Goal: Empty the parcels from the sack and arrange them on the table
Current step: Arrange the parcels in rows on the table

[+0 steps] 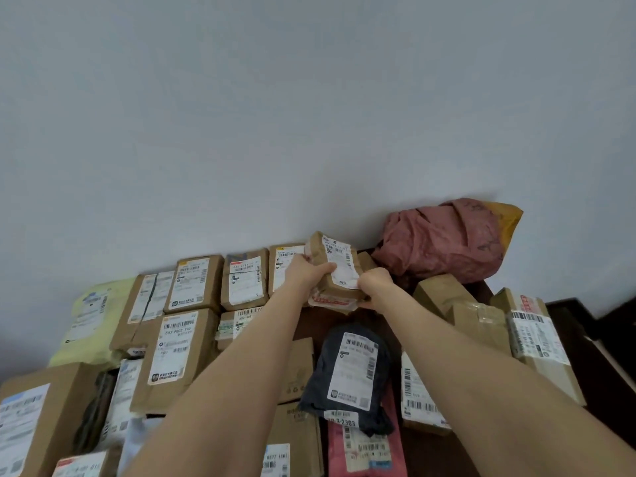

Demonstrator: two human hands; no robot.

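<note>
Two arms reach straight out ahead of me. The left hand (311, 270) and right hand (375, 284) grip opposite sides of one brown paper parcel (339, 270), held tilted at the far end of the table (430, 452). I count one crumpled pink sack (444, 239) against the wall, one dark grey bag (351, 370) and one pale yellow bag (89, 318). The overlapping brown boxes I cannot count.

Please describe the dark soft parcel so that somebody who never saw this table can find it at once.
Find the crumpled pink sack against the wall, far right. Come nearer, between the two forearms, to the dark parcel. Among brown cartons it alone is a blue-black soft bag, white label on top, a pink mailer under its near end.
</note>
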